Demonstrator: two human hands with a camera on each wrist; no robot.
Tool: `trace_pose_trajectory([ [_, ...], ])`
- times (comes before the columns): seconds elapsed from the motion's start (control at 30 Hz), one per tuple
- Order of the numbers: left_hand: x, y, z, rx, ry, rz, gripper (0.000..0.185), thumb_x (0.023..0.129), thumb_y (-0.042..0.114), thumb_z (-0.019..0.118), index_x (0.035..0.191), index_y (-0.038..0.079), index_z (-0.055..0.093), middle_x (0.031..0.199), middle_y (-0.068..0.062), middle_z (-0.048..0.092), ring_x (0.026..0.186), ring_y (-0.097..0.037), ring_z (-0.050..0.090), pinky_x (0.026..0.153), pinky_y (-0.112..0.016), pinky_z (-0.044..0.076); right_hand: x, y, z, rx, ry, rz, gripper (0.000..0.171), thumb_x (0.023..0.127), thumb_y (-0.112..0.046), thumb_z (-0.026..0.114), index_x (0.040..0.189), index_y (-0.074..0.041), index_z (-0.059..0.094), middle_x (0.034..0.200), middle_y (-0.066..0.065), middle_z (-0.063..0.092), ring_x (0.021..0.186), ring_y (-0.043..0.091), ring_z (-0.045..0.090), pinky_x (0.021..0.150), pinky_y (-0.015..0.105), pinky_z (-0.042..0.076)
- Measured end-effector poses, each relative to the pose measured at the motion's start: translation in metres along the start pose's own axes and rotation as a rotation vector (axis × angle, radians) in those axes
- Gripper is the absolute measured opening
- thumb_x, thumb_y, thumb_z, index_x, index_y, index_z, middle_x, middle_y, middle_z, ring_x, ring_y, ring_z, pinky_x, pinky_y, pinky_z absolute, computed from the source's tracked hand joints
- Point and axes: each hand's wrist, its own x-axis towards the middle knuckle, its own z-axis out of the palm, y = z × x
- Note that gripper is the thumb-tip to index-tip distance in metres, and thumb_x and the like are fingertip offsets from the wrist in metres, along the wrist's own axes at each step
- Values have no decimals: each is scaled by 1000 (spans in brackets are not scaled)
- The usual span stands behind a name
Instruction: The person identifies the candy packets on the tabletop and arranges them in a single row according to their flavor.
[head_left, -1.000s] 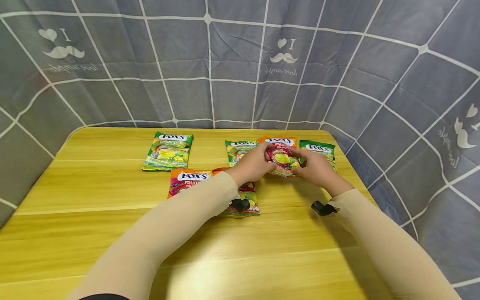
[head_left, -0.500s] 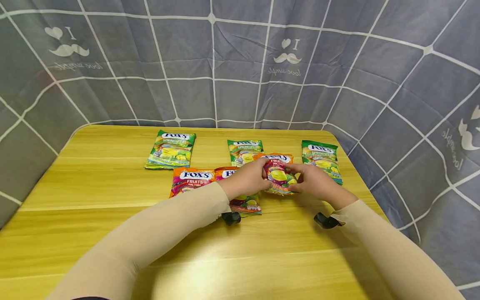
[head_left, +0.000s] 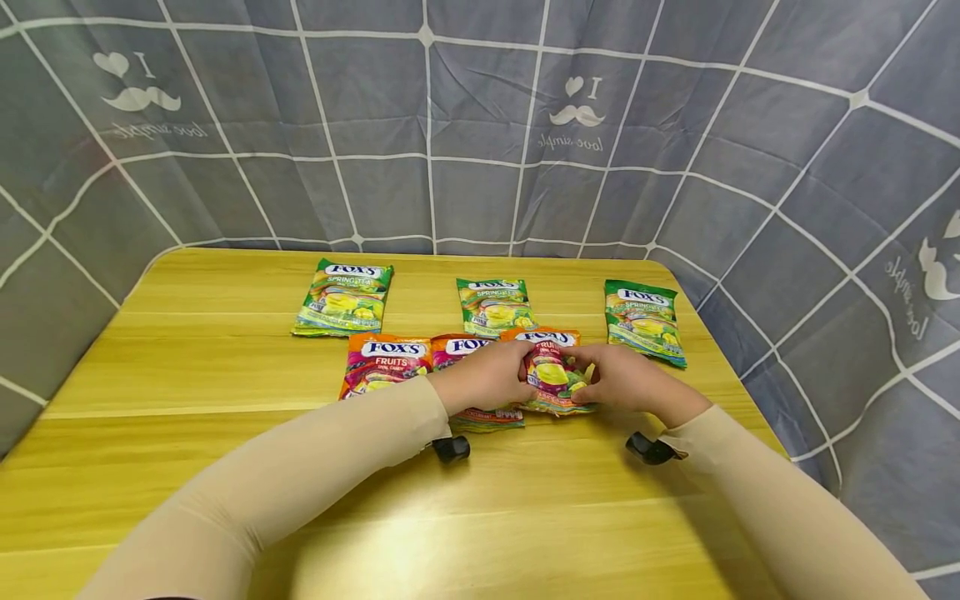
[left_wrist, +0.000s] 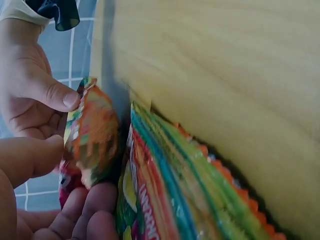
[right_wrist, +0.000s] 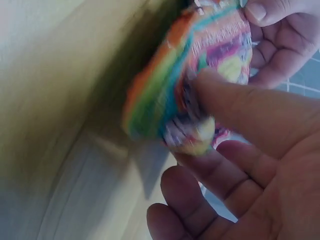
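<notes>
I hold a glossy orange-and-magenta plastic bag of FOX'S Fruits oval candy [head_left: 551, 375] between both hands, at the right end of the nearer row on the yellow wood-grain desk [head_left: 525, 517]. My left hand [head_left: 483, 375] pinches its left edge between thumb and bent fingers; my right hand [head_left: 630, 379] does the same at the right edge, thumb on the printed face, the lower fingers loosely curled beneath. Whether the bag touches the wood, I cannot tell.

Just left of it lies a second orange-and-magenta Fruits bag [head_left: 450, 354], partly hidden by my left hand, and beside that a third orange-and-magenta Fruits bag [head_left: 388, 362], its lower part behind my beige sleeve [head_left: 315, 475]. Farther back are three green-and-yellow plastic Spring Tea bags: one at the left [head_left: 343, 298], one in the middle [head_left: 495, 307], one at the right [head_left: 643, 321], beyond my right hand. Behind the desk hangs a grey fabric curtain [head_left: 480, 108] with white grid lines.
</notes>
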Motion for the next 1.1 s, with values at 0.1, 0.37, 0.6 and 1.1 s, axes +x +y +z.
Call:
trace_pose_trajectory([
  [0.1, -1, -1, -1, 48, 0, 8, 64, 102, 38, 70, 156, 9, 51, 100, -6, 70, 80, -16, 61, 81, -33, 51, 2, 3, 0, 17, -12, 2, 70, 93, -23, 82, 155, -8, 53, 106, 3, 71, 77, 13, 60, 69, 30, 51],
  [0.37, -4, -4, -2, 243, 55, -43, 79, 98, 57, 69, 159, 13, 48, 152, -14, 52, 138, -30, 50, 115, -46, 46, 6, 15, 0, 31, -53, 25, 81, 95, -30, 81, 160, -3, 42, 91, 3, 67, 76, 15, 56, 70, 32, 47],
  [0.6, -2, -5, 4, 329, 15, -44, 82, 95, 67, 66, 156, 15, 52, 161, -11, 47, 151, -35, 41, 126, -55, 32, 7, 18, -1, 27, -88, 46, 88, 92, -31, 83, 163, -4, 38, 94, 5, 67, 81, 17, 58, 73, 32, 50],
  [1.1, -2, 3, 13, 388, -43, -86, 94, 92, 68, 69, 164, 16, 39, 166, -11, 39, 156, -37, 33, 126, -57, 31, 8, 23, 0, 87, -149, 98, 95, 92, -36, 83, 167, -10, 32, 119, 13, 71, 104, 23, 66, 96, 45, 56],
])
